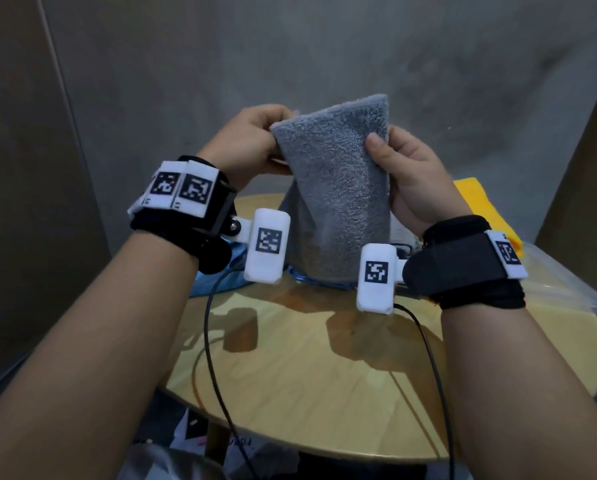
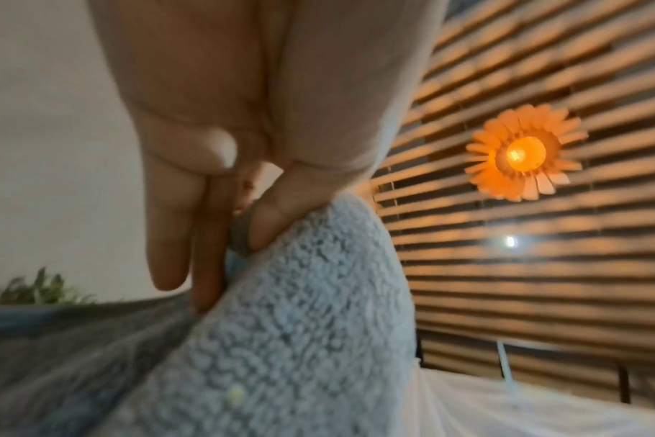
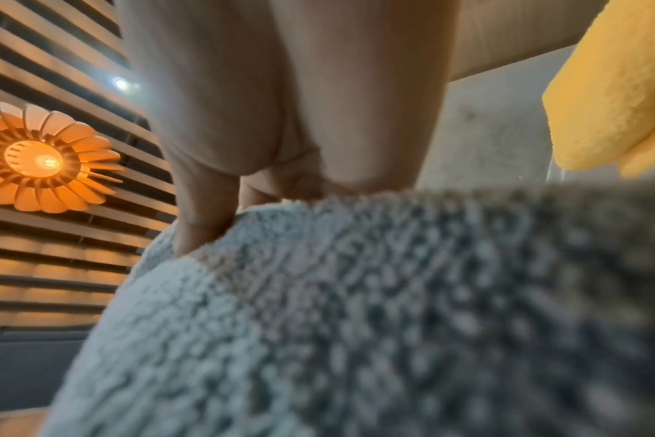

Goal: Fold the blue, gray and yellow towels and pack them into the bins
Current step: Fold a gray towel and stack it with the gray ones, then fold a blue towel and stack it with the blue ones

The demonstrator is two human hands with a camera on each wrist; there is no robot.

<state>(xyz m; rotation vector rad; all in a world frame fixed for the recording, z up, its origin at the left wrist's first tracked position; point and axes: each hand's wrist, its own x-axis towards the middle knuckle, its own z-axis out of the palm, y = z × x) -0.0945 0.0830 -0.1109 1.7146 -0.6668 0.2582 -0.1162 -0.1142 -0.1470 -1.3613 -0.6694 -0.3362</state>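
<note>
A gray towel (image 1: 338,188) hangs folded in the air above the round wooden table (image 1: 290,368). My left hand (image 1: 255,140) pinches its upper left corner and my right hand (image 1: 401,168) pinches its upper right edge, thumb on the front. The left wrist view shows fingers and thumb (image 2: 277,218) clamped on the gray towel (image 2: 300,325). In the right wrist view the gray towel (image 3: 356,325) fills the lower frame under my fingers (image 3: 202,218). A yellow towel (image 1: 480,202) lies behind my right hand, also the yellow towel (image 3: 610,97). A blue towel (image 1: 220,282) lies under my left wrist.
A clear plastic bin (image 1: 560,289) stands at the table's right edge, near the yellow towel. Black cables (image 1: 210,341) trail from both wrist cameras over the table's front. A gray wall stands behind the table.
</note>
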